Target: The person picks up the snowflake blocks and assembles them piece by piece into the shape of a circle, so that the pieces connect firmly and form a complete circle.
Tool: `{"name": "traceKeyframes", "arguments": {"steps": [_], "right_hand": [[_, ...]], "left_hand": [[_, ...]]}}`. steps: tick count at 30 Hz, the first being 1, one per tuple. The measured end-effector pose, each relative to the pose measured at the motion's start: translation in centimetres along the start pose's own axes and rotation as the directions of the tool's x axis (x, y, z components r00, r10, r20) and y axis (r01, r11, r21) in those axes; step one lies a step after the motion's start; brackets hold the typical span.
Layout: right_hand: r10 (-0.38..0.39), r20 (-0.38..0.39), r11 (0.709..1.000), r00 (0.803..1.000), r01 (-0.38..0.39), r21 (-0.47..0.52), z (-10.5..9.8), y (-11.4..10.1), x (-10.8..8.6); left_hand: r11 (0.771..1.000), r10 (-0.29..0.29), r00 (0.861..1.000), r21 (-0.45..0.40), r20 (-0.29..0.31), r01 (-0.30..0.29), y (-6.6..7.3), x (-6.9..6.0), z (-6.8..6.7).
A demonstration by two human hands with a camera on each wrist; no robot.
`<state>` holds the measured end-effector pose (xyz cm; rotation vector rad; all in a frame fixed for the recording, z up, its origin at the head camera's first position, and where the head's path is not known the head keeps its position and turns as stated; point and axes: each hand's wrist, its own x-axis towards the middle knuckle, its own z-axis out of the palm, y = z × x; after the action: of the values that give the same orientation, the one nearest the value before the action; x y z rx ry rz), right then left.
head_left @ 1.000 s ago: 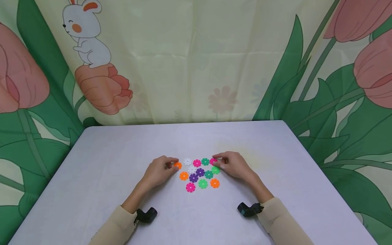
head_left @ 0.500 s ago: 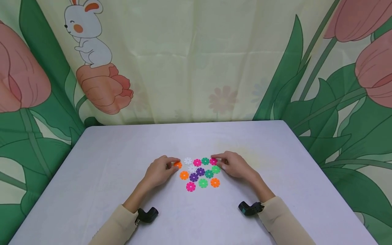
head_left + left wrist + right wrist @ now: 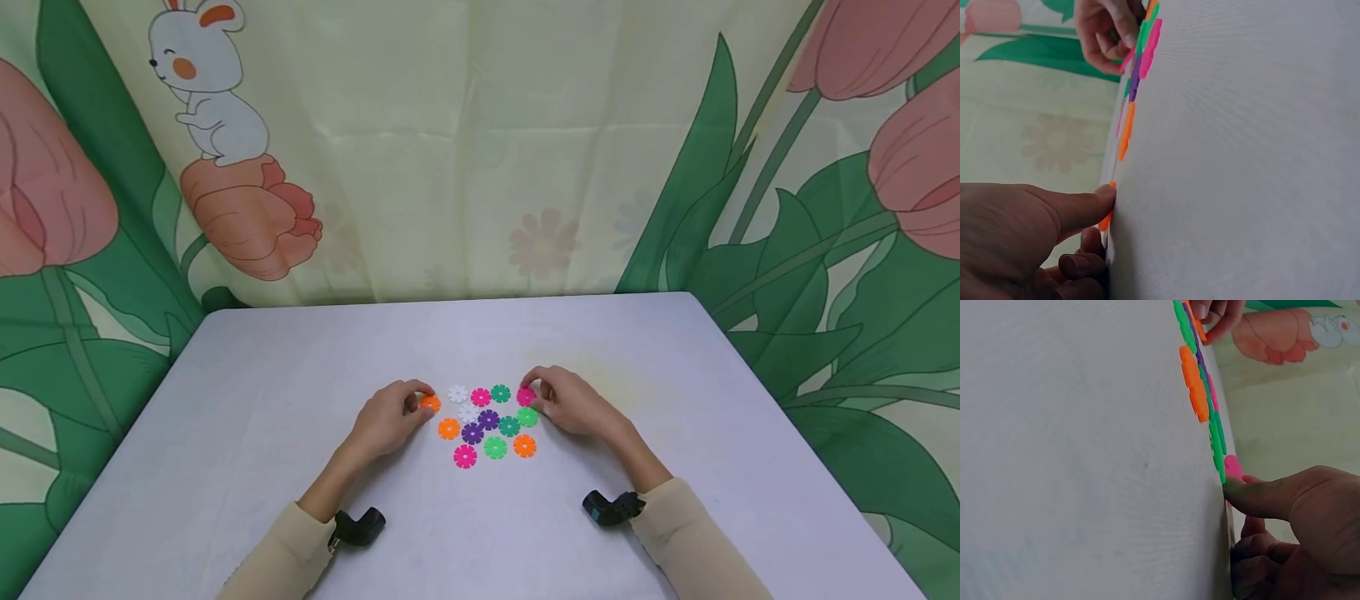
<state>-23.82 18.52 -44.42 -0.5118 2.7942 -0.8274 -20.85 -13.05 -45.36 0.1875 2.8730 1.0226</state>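
My left hand (image 3: 388,418) pinches an orange notched plastic disc (image 3: 431,403) at the far left of a cluster of flat, flower-like discs. In the left wrist view, the thumb lies against that orange disc (image 3: 1107,215). On the opposite side, my right hand (image 3: 573,402) pinches a pink notched disc (image 3: 527,397) between thumb and index finger. This pink disc (image 3: 1232,465) shows partly behind the thumb in the right wrist view. A light green disc (image 3: 527,417) lies close by the right thumb. Between the hands are white (image 3: 458,394), purple (image 3: 488,419) and teal discs (image 3: 500,393).
Nearer the person lie a pink disc (image 3: 465,457), a light green disc (image 3: 495,447) and an orange disc (image 3: 525,446). Another orange disc (image 3: 449,429) is by the left hand. A white-covered table (image 3: 300,350) bears everything; a printed curtain (image 3: 420,167) hangs behind it.
The pink disc in my right hand has shifted slightly right, away from the teal one. The orange disc in my left hand has edged left. The other discs keep their arrangement.
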Motion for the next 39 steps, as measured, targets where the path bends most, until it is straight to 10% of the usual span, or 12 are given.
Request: {"name": "traceKeyframes", "arguments": {"steps": [12,29,39], "right_hand": [[0.145,-0.051,0.985,0.988,-0.139,0.103,-0.2,-0.1,-0.3],[0.130,-0.033,0.988,0.991,-0.126,0.085,-1.2,0.7,-0.9],[0.164,-0.052,0.978,0.985,-0.155,0.143,-1.2,0.7,-0.9]], "left_hand": [[1.000,-0.004,1.000,-0.016,0.013,0.005,0.1,0.1,-0.3],[0.995,0.027,1.000,-0.098,0.014,-0.026,-0.4,0.1,-1.4],[0.996,0.000,0.996,-0.086,-0.086,-0.008,0.1,-0.3,-1.9]]}}
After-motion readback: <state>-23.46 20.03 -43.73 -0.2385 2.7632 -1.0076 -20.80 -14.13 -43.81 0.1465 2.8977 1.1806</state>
